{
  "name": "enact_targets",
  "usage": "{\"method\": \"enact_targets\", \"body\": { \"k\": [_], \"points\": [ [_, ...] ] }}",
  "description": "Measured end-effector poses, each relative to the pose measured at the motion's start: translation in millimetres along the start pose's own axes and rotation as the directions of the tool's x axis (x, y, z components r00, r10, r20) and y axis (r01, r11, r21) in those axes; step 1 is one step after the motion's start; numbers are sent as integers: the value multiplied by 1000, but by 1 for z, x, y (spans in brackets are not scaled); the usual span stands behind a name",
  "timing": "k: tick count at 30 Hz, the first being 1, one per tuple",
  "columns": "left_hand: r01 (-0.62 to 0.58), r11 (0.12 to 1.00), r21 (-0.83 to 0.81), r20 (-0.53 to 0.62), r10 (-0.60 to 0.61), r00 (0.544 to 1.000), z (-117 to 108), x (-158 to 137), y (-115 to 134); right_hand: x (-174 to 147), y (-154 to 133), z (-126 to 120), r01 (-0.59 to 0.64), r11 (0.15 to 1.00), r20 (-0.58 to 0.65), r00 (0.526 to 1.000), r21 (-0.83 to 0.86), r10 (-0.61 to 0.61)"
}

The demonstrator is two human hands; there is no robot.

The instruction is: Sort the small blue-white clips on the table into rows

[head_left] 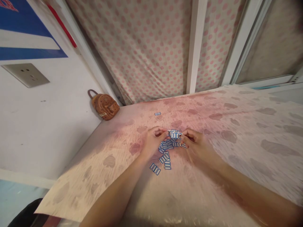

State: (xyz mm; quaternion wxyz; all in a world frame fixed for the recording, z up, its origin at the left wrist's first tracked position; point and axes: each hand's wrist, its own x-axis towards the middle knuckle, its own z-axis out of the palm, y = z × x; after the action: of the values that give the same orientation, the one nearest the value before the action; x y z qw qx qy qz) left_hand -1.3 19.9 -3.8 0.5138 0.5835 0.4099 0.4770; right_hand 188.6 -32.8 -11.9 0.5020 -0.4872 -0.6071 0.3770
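Both my hands pinch a small white card [175, 135] printed with blue-outlined rectangles, just above the tabletop. My left hand [155, 139] has thumb and fingers closed on its left end. Its right end is between the fingertips of my right hand [193, 141]. Beneath and in front lies a loose pile of similar blue-and-white pieces [167, 144], some overlapping. Closer to me, one such piece [155, 169] lies apart from the pile. Another piece [157, 113] rests alone farther back. The fine print on the pieces is too small to read.
The table has a pinkish cloth [109, 161] with leaf-like shapes. At its back left corner a small brown backpack-shaped bag [105, 106] leans against the wall. Behind hangs a dotted curtain [151, 50] beside a white frame post [197, 47]. A wall socket [26, 75] is at left.
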Motion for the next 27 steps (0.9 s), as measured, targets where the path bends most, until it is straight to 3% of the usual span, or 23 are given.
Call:
{"method": "enact_targets", "body": {
  "k": [27],
  "points": [
    [31, 999, 9, 49, -31, 998, 14, -15, 6, -1, -5, -1, -40, 998, -42, 998, -53, 38]
  ]
}}
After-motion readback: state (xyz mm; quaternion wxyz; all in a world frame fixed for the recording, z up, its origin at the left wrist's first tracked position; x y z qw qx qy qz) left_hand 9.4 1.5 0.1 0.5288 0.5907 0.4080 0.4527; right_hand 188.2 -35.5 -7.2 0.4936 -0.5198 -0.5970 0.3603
